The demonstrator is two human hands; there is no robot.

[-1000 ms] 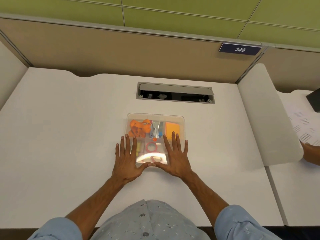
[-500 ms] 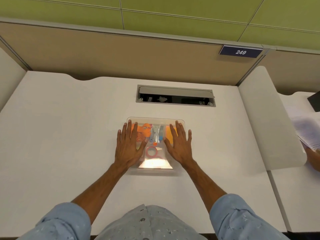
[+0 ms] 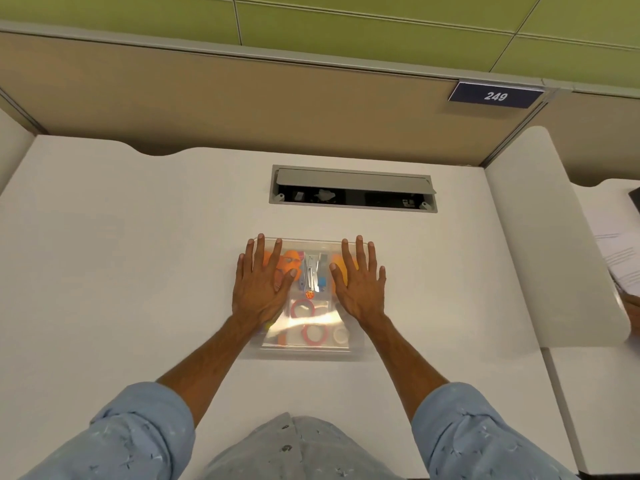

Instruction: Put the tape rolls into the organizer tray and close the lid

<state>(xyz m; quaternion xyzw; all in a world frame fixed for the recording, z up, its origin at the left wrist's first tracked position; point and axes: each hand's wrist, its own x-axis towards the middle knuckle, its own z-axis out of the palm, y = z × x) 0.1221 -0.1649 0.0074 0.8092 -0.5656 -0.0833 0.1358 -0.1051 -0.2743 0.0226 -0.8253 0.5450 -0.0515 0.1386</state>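
A clear plastic organizer tray (image 3: 356,346) lies on the white desk with its clear lid (image 3: 311,318) on top. Through the lid I see red tape rolls (image 3: 314,334) and a white tape roll (image 3: 341,337) in the near compartments, and a stapler (image 3: 310,271) and orange items further back. My left hand (image 3: 261,284) lies flat with fingers spread on the lid's far left part. My right hand (image 3: 358,282) lies flat on the far right part, fingertips at the tray's far edge.
A grey cable hatch (image 3: 353,188) stands open in the desk behind the tray. A white divider panel (image 3: 554,254) bounds the desk on the right, with papers (image 3: 621,261) and another person's hand (image 3: 633,306) beyond it. A partition wall runs along the back.
Both hands have slid along the lid from its near edge to its far part and spread wider apart. The near compartments with the tape rolls are now uncovered.
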